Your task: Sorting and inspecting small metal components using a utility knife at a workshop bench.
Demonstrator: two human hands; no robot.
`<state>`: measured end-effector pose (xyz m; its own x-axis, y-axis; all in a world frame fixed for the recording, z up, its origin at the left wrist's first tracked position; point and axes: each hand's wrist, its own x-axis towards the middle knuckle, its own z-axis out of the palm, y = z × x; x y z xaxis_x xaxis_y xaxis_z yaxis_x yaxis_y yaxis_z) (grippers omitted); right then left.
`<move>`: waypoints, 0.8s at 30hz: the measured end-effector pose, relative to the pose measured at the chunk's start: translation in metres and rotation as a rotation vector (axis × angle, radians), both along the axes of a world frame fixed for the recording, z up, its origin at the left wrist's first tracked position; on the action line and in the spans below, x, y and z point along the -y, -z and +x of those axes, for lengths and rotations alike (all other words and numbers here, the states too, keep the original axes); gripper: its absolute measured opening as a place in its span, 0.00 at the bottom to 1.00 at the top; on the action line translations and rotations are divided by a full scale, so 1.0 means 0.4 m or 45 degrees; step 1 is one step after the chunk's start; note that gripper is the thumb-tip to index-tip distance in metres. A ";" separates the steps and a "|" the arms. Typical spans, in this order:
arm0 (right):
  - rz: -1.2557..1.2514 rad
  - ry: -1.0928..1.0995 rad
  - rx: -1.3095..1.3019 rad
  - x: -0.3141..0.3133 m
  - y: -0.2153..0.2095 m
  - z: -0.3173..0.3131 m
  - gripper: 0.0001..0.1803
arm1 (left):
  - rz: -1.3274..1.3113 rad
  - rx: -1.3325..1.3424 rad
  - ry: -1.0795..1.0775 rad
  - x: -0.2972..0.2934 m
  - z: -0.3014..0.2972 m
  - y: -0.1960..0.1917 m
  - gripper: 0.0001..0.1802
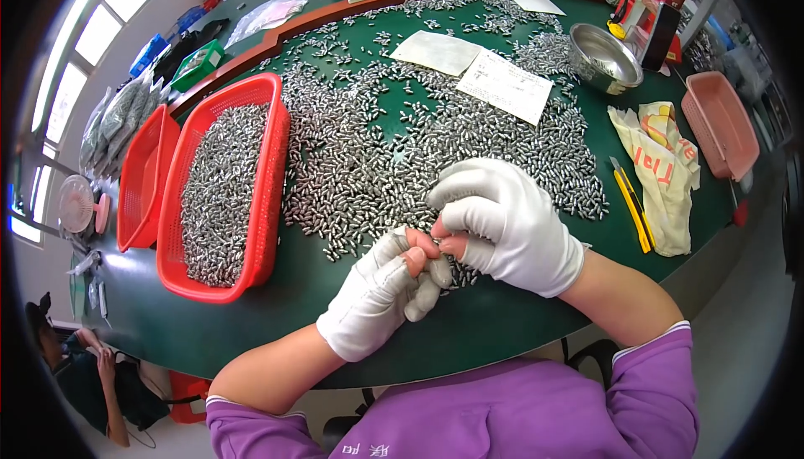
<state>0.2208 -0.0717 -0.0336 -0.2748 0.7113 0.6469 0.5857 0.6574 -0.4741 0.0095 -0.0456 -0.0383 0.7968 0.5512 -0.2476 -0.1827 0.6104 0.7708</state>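
My left hand [381,287] and my right hand [511,229] meet over the near edge of a spread of small silvery metal parts [360,166]. Both wear white gloves with some fingertips bare. Their thumbs and forefingers pinch together around one small metal part [437,242], mostly hidden by the fingers. Whether my left hand's curled lower fingers hold more parts, I cannot tell. Left of the spread, a red plastic basket [272,195] is heaped with the same kind of parts.
A second red basket [144,178] leans beside the full one. Papers [507,86] lie on the parts. At right are a steel bowl [605,57], a yellow utility knife [634,208], a cloth [662,174] and a pink basket [722,124]. A wooden strip [335,15] borders the far side.
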 end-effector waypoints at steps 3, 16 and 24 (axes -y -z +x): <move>0.035 -0.066 0.009 -0.006 0.005 -0.006 0.12 | 0.034 -0.167 0.056 -0.008 -0.007 -0.010 0.21; -0.134 -0.067 -0.128 0.010 0.002 0.003 0.11 | 0.012 -0.121 -0.057 0.003 -0.010 0.018 0.14; -0.059 -0.152 -0.091 0.006 0.006 0.000 0.12 | 0.064 -0.144 -0.107 0.007 -0.009 0.013 0.12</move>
<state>0.2207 -0.0742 -0.0359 -0.3135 0.7057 0.6354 0.4681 0.6970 -0.5432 0.0061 -0.0485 -0.0437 0.7156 0.6290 -0.3037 -0.1420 0.5568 0.8185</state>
